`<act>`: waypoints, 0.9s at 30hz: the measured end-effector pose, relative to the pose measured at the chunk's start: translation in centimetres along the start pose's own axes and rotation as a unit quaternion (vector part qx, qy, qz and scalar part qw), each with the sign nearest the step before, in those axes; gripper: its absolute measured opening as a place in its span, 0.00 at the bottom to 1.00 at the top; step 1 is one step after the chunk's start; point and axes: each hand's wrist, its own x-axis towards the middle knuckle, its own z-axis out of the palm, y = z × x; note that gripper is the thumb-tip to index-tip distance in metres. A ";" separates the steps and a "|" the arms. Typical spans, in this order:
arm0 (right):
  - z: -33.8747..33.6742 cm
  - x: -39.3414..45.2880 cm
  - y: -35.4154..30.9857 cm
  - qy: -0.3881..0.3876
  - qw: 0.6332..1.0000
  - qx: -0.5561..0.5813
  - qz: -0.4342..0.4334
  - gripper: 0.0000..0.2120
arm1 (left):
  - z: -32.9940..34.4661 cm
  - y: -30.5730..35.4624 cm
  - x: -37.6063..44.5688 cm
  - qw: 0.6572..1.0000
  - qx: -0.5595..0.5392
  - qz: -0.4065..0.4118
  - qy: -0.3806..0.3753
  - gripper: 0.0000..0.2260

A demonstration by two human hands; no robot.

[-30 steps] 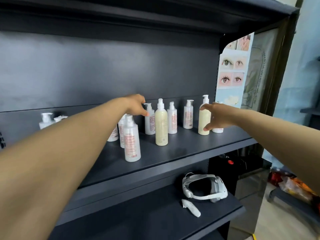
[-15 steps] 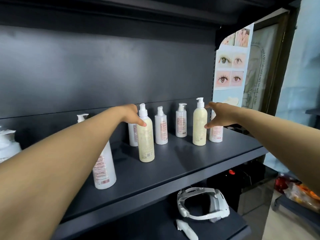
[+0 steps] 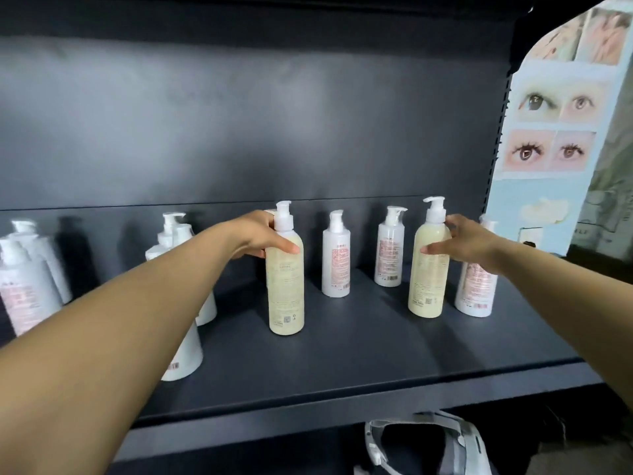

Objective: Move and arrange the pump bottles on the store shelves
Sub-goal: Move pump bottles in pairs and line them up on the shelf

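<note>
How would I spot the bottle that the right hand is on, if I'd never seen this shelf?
Find the dark shelf and the eye poster at its right end. Just left of it stand two bottles; the right hand holds the cream-yellow bottle, taller than the white bottle beside it.

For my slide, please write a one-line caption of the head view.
Left hand and right hand each grip a cream bottle standing among white bottles on a dark shelf.
</note>
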 end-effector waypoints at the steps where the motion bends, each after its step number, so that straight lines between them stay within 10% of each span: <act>1: 0.2 0.6 0.5 -0.005 1.000 0.008 -0.011 0.31 | 0.2 0.0 -0.1 1.000 -0.014 -0.005 0.004 0.12; 27: 1.2 -1.9 -3.0 -0.139 0.975 0.103 -0.141 0.24 | 0.3 -0.5 -7.0 0.998 -0.051 0.018 0.010 0.20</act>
